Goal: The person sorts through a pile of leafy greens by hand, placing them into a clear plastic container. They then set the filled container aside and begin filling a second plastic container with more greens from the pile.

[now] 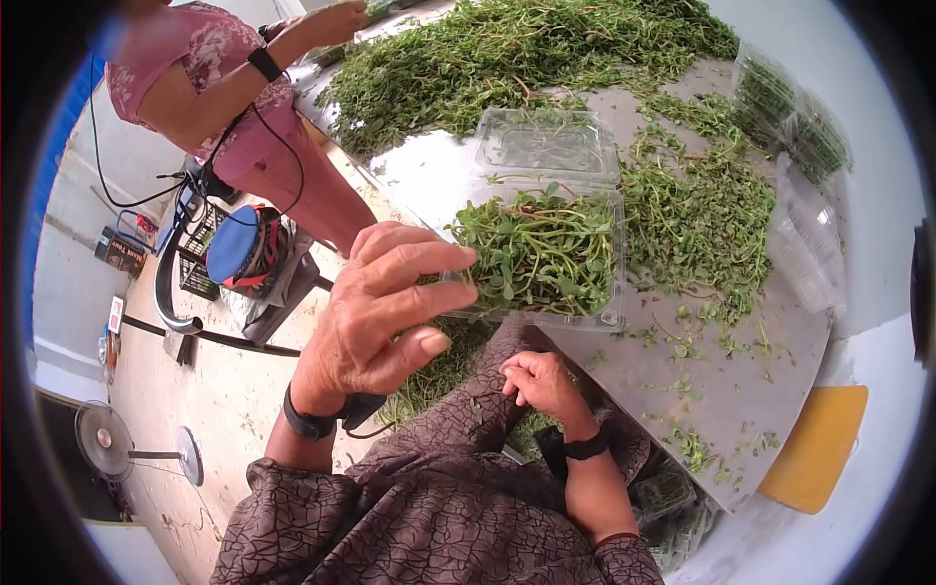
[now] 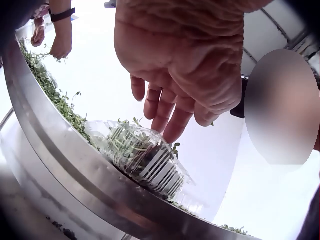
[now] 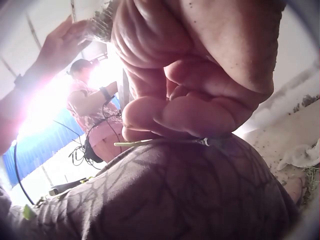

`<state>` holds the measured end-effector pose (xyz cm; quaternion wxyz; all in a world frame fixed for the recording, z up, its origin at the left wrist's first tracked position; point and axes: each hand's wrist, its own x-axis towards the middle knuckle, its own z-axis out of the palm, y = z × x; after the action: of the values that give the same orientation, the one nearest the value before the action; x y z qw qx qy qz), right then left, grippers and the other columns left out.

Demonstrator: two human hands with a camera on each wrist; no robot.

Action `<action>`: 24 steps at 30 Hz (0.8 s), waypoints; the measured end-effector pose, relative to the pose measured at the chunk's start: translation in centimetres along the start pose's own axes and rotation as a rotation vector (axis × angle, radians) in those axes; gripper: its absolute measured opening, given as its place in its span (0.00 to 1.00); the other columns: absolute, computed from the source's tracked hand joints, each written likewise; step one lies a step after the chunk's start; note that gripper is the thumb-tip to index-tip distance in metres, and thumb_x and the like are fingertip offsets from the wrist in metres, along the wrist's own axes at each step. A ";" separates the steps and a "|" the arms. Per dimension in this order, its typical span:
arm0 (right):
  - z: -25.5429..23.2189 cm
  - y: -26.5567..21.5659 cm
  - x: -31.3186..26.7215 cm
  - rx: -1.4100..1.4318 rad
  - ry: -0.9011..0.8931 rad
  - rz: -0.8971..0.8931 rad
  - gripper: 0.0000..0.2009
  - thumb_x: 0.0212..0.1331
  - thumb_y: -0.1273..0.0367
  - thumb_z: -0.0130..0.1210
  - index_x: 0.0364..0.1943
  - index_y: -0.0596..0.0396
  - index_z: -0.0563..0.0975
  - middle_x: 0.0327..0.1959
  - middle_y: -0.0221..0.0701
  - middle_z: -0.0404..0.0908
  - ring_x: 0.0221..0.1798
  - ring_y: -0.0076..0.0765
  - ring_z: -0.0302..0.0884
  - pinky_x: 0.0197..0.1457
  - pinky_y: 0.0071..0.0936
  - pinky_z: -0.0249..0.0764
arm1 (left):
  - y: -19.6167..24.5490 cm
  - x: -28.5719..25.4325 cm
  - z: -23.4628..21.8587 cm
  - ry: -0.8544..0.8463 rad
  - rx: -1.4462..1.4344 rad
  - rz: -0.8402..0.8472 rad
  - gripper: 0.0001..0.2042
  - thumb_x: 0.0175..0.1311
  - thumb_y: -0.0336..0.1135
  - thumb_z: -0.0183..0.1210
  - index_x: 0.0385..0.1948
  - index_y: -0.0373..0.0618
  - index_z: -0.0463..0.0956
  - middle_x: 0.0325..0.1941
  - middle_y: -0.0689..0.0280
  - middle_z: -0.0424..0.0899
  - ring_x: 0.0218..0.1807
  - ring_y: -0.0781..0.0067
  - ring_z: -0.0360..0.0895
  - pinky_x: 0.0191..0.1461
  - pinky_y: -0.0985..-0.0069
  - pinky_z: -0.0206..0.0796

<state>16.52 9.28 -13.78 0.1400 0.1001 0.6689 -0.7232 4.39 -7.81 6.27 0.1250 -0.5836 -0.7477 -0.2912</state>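
A clear plastic box [image 1: 606, 283] filled with leafy green stems [image 1: 531, 244] sits at the table's near edge, its lid [image 1: 541, 146] folded back. Over its left side reaches my left hand [image 1: 375, 307], fingers loosely bent and apart. From the left wrist view, the fingers of that left hand [image 2: 172, 107] hang at the top of the box [image 2: 145, 157]; contact is unclear. My right hand [image 1: 546, 385] is by my patterned trouser leg [image 1: 487, 390]. In the right wrist view, the right hand [image 3: 185, 100] has curled fingers against the cloth, above a thin stem [image 3: 132, 144]; whether it is gripped is unclear.
Heaped greens [image 1: 546, 49] cover the table's far side, with looser ones [image 1: 697, 224] at right. Filled boxes [image 1: 790, 107] and stacked empty boxes [image 1: 809, 234] stand by the wall. A person [image 1: 229, 88] works at left, near a blue-topped stool [image 1: 234, 244]. A fan [image 1: 102, 439] is behind.
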 end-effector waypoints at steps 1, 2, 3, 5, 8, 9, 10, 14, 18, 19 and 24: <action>0.0 0.0 0.0 0.000 0.000 0.003 0.08 0.61 0.72 0.51 0.35 0.64 0.79 0.22 0.29 0.80 0.18 0.17 0.71 0.22 0.16 0.68 | -0.2 -0.1 0.0 -0.032 0.020 0.040 0.18 0.63 0.50 0.52 0.36 0.43 0.80 0.48 0.60 0.80 0.51 0.56 0.74 0.56 0.58 0.60; 0.0 0.0 0.0 0.008 -0.001 0.004 0.08 0.61 0.72 0.51 0.35 0.64 0.79 0.22 0.29 0.80 0.18 0.16 0.71 0.22 0.16 0.68 | -0.3 -0.2 0.1 -0.064 0.039 0.080 0.18 0.62 0.50 0.53 0.36 0.43 0.80 0.48 0.61 0.80 0.51 0.56 0.73 0.56 0.58 0.60; 0.0 0.0 0.0 0.016 -0.001 0.004 0.08 0.61 0.71 0.51 0.35 0.64 0.79 0.22 0.29 0.80 0.18 0.16 0.71 0.22 0.16 0.68 | -0.2 0.0 0.2 -0.078 0.074 0.081 0.19 0.61 0.51 0.54 0.35 0.43 0.79 0.46 0.62 0.80 0.51 0.56 0.73 0.57 0.58 0.60; -0.1 -0.2 0.0 0.014 -0.003 0.009 0.08 0.61 0.71 0.51 0.35 0.64 0.79 0.22 0.29 0.80 0.18 0.16 0.71 0.22 0.16 0.68 | -0.2 0.1 0.7 -0.094 0.133 0.094 0.20 0.64 0.53 0.49 0.35 0.43 0.79 0.44 0.61 0.80 0.49 0.56 0.74 0.55 0.57 0.61; -0.1 -0.4 -0.1 0.021 0.000 0.020 0.09 0.61 0.71 0.51 0.35 0.64 0.79 0.22 0.29 0.80 0.18 0.16 0.71 0.22 0.16 0.68 | -0.1 0.1 0.9 -0.095 0.194 0.097 0.21 0.64 0.54 0.48 0.35 0.44 0.78 0.42 0.62 0.79 0.49 0.56 0.74 0.56 0.56 0.60; -0.1 -0.5 -0.1 0.028 0.000 0.026 0.09 0.61 0.71 0.51 0.35 0.63 0.79 0.22 0.29 0.80 0.18 0.16 0.71 0.22 0.16 0.68 | -0.1 0.1 0.8 -0.082 0.197 0.085 0.21 0.61 0.55 0.52 0.36 0.44 0.78 0.42 0.64 0.78 0.51 0.58 0.73 0.58 0.57 0.59; -0.1 -0.5 -0.2 0.029 0.000 0.027 0.09 0.61 0.71 0.51 0.35 0.63 0.79 0.22 0.29 0.80 0.18 0.16 0.71 0.22 0.16 0.68 | 0.0 0.1 0.8 -0.083 0.196 0.084 0.21 0.61 0.55 0.52 0.36 0.44 0.78 0.42 0.64 0.78 0.51 0.58 0.73 0.58 0.57 0.59; -0.1 -0.5 -0.1 0.020 -0.001 0.025 0.09 0.61 0.71 0.51 0.35 0.63 0.79 0.22 0.29 0.80 0.17 0.17 0.71 0.22 0.16 0.68 | 0.1 0.7 1.0 0.003 0.165 0.087 0.23 0.65 0.57 0.46 0.42 0.45 0.76 0.46 0.63 0.77 0.53 0.58 0.72 0.60 0.54 0.57; -0.1 -0.1 -0.1 0.047 0.003 0.031 0.09 0.61 0.70 0.51 0.35 0.63 0.79 0.21 0.28 0.80 0.17 0.17 0.71 0.22 0.17 0.68 | 0.0 1.4 1.6 -0.134 0.220 0.153 0.26 0.66 0.59 0.42 0.48 0.45 0.75 0.51 0.61 0.74 0.58 0.57 0.68 0.64 0.52 0.52; -0.1 -0.1 -0.1 0.047 0.006 0.028 0.09 0.61 0.70 0.51 0.35 0.63 0.79 0.21 0.28 0.80 0.17 0.17 0.71 0.22 0.17 0.68 | -0.2 1.4 1.9 -0.140 0.216 0.146 0.27 0.66 0.59 0.42 0.48 0.45 0.75 0.51 0.61 0.74 0.58 0.57 0.68 0.64 0.52 0.52; -0.2 -0.2 -0.2 0.019 0.011 0.032 0.10 0.61 0.69 0.51 0.34 0.63 0.79 0.21 0.28 0.80 0.17 0.18 0.71 0.22 0.17 0.68 | -0.7 1.2 2.8 -0.085 0.223 0.163 0.24 0.65 0.59 0.44 0.41 0.45 0.75 0.44 0.62 0.73 0.54 0.58 0.69 0.62 0.52 0.53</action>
<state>16.63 9.51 -13.54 0.1471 0.1161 0.6611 -0.7266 3.86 -5.32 4.43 0.1805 -0.6366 -0.7301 -0.1704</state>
